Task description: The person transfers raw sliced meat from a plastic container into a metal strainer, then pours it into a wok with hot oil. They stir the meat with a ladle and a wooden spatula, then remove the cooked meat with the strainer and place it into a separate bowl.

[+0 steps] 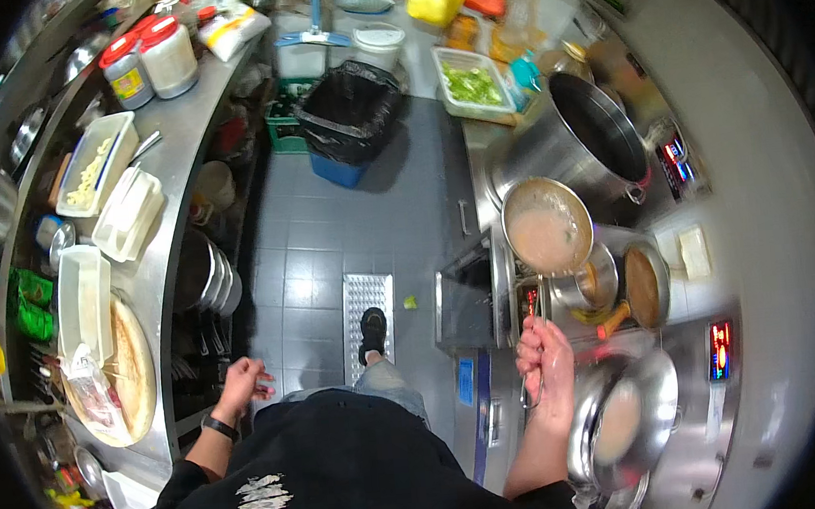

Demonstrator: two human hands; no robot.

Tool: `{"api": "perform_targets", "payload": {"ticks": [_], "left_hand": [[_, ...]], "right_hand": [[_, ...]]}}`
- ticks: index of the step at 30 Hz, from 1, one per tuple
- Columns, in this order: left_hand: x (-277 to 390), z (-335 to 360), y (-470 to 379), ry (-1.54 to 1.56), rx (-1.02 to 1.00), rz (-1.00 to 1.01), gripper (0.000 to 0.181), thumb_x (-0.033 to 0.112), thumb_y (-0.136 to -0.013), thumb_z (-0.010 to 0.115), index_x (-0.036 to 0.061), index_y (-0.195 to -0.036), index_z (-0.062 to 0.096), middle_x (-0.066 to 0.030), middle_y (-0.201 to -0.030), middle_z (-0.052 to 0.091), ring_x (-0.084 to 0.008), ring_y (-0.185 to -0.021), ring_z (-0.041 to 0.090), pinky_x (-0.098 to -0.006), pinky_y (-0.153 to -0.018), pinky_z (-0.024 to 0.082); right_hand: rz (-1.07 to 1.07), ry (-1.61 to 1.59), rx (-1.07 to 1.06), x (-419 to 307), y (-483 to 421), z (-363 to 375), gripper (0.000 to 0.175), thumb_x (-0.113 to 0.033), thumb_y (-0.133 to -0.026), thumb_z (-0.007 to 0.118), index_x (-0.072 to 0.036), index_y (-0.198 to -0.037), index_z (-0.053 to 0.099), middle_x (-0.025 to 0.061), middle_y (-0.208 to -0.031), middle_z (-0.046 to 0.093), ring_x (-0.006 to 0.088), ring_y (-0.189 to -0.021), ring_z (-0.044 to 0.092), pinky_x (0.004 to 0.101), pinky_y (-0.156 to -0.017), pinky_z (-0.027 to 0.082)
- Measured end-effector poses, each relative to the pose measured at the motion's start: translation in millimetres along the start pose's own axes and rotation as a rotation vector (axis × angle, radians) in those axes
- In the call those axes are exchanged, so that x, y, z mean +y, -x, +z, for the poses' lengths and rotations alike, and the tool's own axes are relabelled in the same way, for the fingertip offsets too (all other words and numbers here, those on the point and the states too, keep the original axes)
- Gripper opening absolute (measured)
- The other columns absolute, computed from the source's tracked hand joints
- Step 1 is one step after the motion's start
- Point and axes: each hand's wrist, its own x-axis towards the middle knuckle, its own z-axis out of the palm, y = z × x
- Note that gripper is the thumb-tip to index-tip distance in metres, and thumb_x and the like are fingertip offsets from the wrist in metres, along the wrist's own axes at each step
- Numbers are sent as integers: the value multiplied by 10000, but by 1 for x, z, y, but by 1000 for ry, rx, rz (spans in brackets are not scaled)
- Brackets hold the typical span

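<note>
My right hand (546,360) is closed around the thin metal handle of a round vessel (549,232), a pan or large ladle; I cannot tell which. Cloudy, pale liquid covers its bottom. It is held above the right-hand counter, in front of a tall steel stockpot (550,146) with dark contents. Just past it stand a smaller steel pot (599,275) and a pan of brown contents (642,286). Nearer me, a wide steel pan (653,407) contains pale liquid. My left hand (244,388) hangs beside the left counter, fingers loosely bent and holding nothing.
The left steel counter (181,164) bears plastic tubs (84,301), a round wooden board (136,369) and lidded jars (169,58). A black-lined bin (350,115) stands ahead on the tiled floor. An open oven-like door (465,300) juts out at right. Chopped greens fill a tub (473,84).
</note>
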Motion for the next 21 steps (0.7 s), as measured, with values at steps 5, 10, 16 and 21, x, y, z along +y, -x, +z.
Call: {"api": "perform_targets", "payload": {"ticks": [5, 10, 16, 21], "left_hand": [[-34, 18, -41, 171, 108, -53, 203, 200, -956, 561, 14, -950, 482, -185, -862, 645, -292, -600, 672, -376, -484, 553], [-80, 26, -47, 253, 437, -141, 191, 188, -961, 480, 1, -1000, 485, -190, -845, 645, -294, -581, 674, -387, -488, 568], [-131, 58, 18, 335, 706, -316, 172, 154, -932, 483, -10, -914, 534, -195, -779, 654, -296, -552, 653, -408, -468, 555], [-169, 97, 28, 230, 778, -492, 187, 184, -914, 521, 3, -914, 570, -193, -775, 664, -318, -619, 662, -428, -530, 552]], "right_hand": [[297, -286, -537, -51, -185, 101, 162, -169, -1028, 475, -23, -1008, 543, -67, -649, 327, 33, -494, 310, 204, -409, 274], [201, 78, -636, 5, -417, 236, 190, -172, -1008, 493, -14, -1038, 592, -10, -658, 436, 85, -525, 433, 248, -429, 385], [-711, 1392, -157, 54, -601, 342, 239, -127, -918, 486, 21, -991, 660, 321, -946, 672, 472, -946, 657, 531, -856, 520], [-1093, 1429, -77, 15, -635, 388, 205, -134, -901, 524, 20, -1003, 614, 289, -884, 672, 472, -853, 654, 543, -777, 511]]}}
